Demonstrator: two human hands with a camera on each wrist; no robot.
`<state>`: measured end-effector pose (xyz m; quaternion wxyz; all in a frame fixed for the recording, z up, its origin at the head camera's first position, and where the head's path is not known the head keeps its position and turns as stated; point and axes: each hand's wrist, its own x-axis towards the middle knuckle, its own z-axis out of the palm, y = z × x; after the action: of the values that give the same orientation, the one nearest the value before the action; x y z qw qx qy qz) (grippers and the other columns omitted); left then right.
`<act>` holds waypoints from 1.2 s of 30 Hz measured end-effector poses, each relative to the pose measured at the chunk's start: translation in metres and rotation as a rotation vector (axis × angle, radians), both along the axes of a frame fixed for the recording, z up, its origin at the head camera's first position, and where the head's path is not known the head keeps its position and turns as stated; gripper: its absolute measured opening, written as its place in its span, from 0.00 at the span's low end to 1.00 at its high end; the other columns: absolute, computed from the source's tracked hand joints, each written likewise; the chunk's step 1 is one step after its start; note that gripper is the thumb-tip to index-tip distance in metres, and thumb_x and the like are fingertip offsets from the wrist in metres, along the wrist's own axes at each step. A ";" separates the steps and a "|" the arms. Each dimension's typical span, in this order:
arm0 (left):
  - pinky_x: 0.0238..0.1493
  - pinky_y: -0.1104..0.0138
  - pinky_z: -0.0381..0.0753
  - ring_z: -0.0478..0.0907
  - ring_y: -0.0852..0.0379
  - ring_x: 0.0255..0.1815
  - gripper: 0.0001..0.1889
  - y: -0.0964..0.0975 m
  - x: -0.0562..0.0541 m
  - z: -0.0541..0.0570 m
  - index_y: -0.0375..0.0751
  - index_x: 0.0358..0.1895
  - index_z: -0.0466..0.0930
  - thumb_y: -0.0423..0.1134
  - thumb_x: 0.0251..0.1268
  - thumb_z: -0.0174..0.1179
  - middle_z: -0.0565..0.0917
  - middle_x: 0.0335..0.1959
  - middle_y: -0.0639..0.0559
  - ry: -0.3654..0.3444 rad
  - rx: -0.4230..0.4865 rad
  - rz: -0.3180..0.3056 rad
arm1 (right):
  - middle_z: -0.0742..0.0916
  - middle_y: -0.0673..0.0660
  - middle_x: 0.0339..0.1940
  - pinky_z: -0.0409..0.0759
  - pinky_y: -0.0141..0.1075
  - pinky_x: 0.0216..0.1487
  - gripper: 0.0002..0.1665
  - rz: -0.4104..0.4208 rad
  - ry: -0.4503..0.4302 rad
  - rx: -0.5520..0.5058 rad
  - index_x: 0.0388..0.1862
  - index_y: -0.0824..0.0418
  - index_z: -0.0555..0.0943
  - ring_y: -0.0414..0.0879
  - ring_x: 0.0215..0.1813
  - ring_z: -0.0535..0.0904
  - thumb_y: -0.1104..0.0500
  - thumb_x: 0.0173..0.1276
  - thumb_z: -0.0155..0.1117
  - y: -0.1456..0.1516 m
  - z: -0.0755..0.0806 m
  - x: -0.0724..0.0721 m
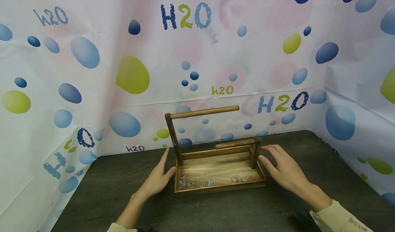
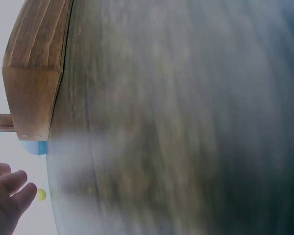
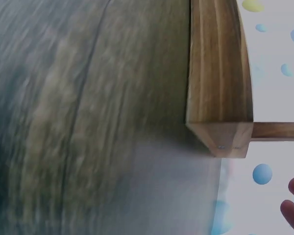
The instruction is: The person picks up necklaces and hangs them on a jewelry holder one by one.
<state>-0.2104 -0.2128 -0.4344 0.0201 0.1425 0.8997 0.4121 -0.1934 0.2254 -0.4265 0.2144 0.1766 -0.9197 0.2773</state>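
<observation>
A brown wooden jewelry stand [image 1: 220, 190] has a shallow tray, a tall left post [image 1: 174, 136] with a long bar, and a shorter right post [image 1: 255, 153] with a bar. Several small piles of silvery jewelry [image 1: 192, 183] lie along the tray's front. My left hand [image 1: 155, 180], fingers extended, is beside the left end, thumb close to the rim. On the opposite side, my right hand [image 1: 287, 170] has its fingers spread near the right post and tray end. Both wrist views show the stand's outer walls [image 2: 34, 34] [image 3: 220, 63], with fingers partly in frame.
The stand rests on a dark wood-grain table [image 1: 222, 213]. Behind and at both sides hangs a white curtain [image 1: 102, 88] with blue and green dots and H2O lettering. Light sleeves [image 1: 339, 216] cover the forearms near the bottom edge.
</observation>
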 end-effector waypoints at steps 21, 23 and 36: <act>0.69 0.35 0.55 0.44 0.31 0.78 0.44 0.017 0.004 -0.001 0.52 0.83 0.31 0.27 0.78 0.50 0.42 0.81 0.35 -0.056 0.198 -0.075 | 0.84 0.55 0.44 0.81 0.48 0.41 0.12 0.039 0.111 -0.084 0.51 0.61 0.82 0.48 0.45 0.80 0.60 0.70 0.68 -0.015 0.004 0.005; 0.69 0.35 0.55 0.44 0.31 0.78 0.44 0.017 0.004 -0.001 0.51 0.83 0.31 0.27 0.78 0.50 0.42 0.81 0.35 -0.060 0.205 -0.079 | 0.84 0.54 0.44 0.82 0.48 0.41 0.12 0.057 0.107 -0.098 0.50 0.61 0.83 0.47 0.45 0.80 0.61 0.70 0.69 -0.017 0.003 0.005; 0.70 0.42 0.60 0.42 0.35 0.79 0.45 0.020 0.003 -0.005 0.53 0.83 0.28 0.23 0.77 0.47 0.38 0.81 0.36 -0.056 0.237 -0.121 | 0.84 0.52 0.42 0.83 0.42 0.39 0.15 0.140 0.090 -0.166 0.52 0.58 0.83 0.44 0.41 0.80 0.64 0.68 0.71 -0.029 -0.001 0.008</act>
<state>-0.2075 -0.1924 -0.4396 0.0531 0.1860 0.8336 0.5174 -0.1855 0.1967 -0.4278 0.2493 0.2342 -0.8686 0.3585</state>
